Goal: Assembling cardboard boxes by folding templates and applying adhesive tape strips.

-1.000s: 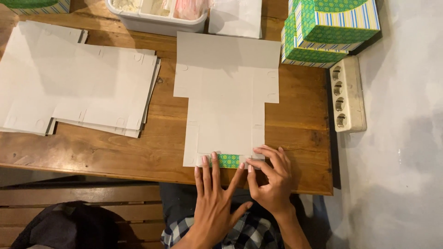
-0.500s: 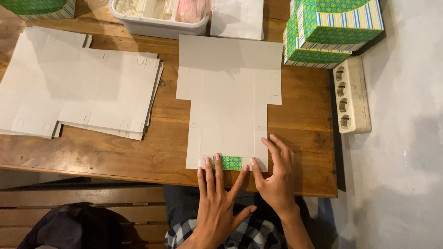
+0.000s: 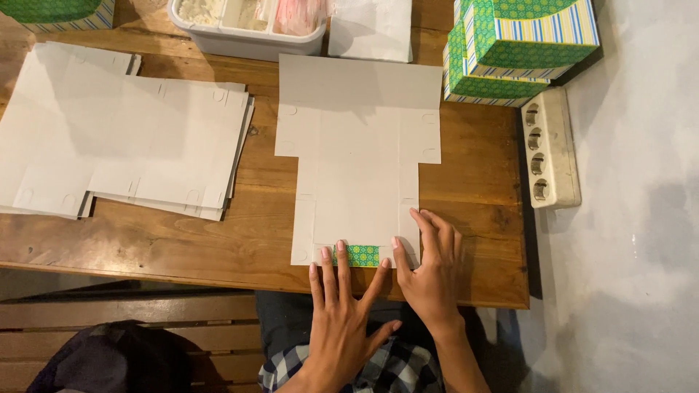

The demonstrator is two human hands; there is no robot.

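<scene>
Two hands pressing flat on the near edge of an unfolded white cardboard box blank [image 3: 358,156], lying printed side down in the middle of the wooden tabletop [image 3: 473,189]. Left hand [image 3: 342,313] lying open, fingers spread, fingertips touching a narrow folded-up flap [image 3: 357,255] showing green patterned print. Right hand [image 3: 431,269] lying open just beside it, fingers splayed over the blank's near right corner, gripping nothing. Resting to the left, well apart, a stack of more flat white blanks [image 3: 116,138]. Sitting at the far edge, a white plastic tub [image 3: 244,40]. Standing at the far right corner, folded green boxes with striped sides [image 3: 520,44], with a white power strip [image 3: 552,149] just beside them.
</scene>
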